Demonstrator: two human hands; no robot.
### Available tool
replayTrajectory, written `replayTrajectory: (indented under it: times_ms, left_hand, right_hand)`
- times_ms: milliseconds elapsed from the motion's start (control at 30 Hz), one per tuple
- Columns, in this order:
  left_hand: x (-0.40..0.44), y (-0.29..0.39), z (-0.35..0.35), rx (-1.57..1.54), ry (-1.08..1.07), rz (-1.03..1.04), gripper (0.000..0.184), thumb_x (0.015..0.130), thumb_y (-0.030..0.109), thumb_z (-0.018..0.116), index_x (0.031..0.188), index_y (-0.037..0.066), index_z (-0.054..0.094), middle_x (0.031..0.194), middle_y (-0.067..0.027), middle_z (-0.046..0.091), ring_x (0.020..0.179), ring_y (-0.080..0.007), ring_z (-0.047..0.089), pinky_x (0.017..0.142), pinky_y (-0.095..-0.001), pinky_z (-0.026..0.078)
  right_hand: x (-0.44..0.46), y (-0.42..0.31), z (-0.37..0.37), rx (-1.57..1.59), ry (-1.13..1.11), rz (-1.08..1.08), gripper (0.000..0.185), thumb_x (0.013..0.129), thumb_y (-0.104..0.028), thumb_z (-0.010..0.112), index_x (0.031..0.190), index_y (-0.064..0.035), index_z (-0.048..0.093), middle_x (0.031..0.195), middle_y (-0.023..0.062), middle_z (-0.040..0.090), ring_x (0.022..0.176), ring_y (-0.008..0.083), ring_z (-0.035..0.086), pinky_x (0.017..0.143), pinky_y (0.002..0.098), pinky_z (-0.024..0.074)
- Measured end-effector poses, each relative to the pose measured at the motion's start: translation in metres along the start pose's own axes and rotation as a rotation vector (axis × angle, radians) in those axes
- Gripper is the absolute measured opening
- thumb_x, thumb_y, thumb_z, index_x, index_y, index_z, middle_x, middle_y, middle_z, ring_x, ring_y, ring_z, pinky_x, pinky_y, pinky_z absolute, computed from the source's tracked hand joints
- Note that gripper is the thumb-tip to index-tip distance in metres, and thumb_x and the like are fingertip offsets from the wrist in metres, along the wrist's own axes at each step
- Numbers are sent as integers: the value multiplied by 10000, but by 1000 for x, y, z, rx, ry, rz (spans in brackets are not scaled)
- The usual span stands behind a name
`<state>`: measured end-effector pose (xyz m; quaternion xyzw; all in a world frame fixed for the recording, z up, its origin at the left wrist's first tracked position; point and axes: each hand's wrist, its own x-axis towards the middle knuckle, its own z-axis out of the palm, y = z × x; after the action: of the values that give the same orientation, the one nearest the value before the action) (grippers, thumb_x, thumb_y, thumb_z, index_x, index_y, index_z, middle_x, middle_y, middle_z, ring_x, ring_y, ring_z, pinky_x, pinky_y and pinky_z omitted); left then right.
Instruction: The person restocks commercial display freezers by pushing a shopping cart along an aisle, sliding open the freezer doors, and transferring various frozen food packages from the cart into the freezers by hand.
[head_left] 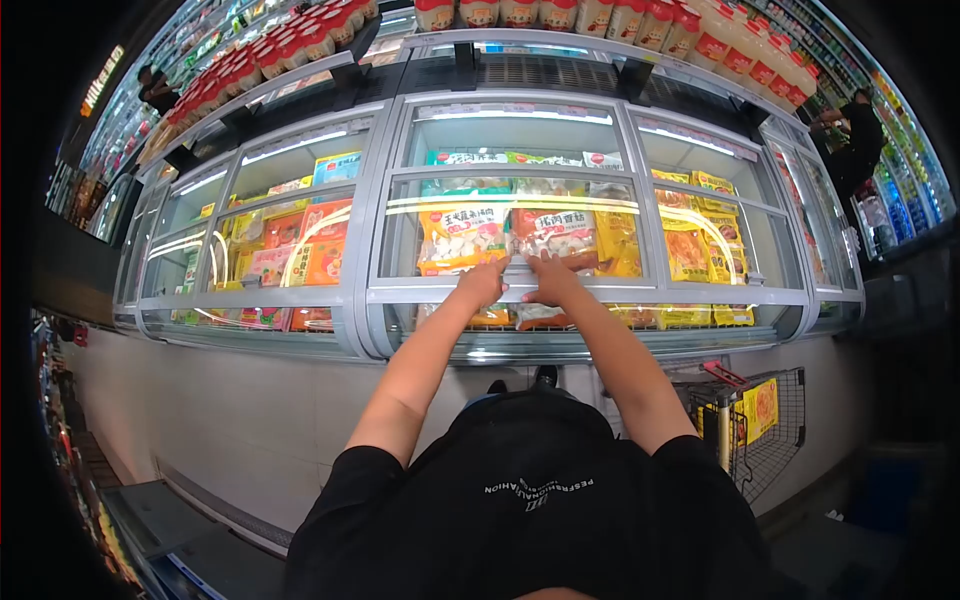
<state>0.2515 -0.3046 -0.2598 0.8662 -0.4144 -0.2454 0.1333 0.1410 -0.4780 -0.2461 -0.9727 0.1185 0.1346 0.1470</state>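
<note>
Both arms reach forward to a glass-topped freezer. My left hand rests on the lower frame of the middle sliding glass lid, its fingers stretched toward the glass. Close beside it, my right hand touches the same frame, fingers apart. Neither hand visibly holds anything. Under the glass, just beyond my fingertips, lie a white-and-orange bag of frozen dumplings and a red-and-white bag. Yellow bags sit to their right.
A wire shopping cart with a yellow package stands at my right. Red-capped bottles line the shelf above the freezer. Orange packages fill the left compartment. One person is at far right, another at far left.
</note>
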Motion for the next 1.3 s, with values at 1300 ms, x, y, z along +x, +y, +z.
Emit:
replayTrajectory:
  times_ms: [1300]
  left_hand:
    - [-17,4,41,-59,495,74,844,596,-3,832,1389,85,557,1349,-164,634,1351,-378,518,1117,-497,407]
  right_hand:
    - [-21,-19,18,-156,281,-93,985,563,-237,949,1385,-53,438,1422,262,496,1348,523,440,956,646,482]
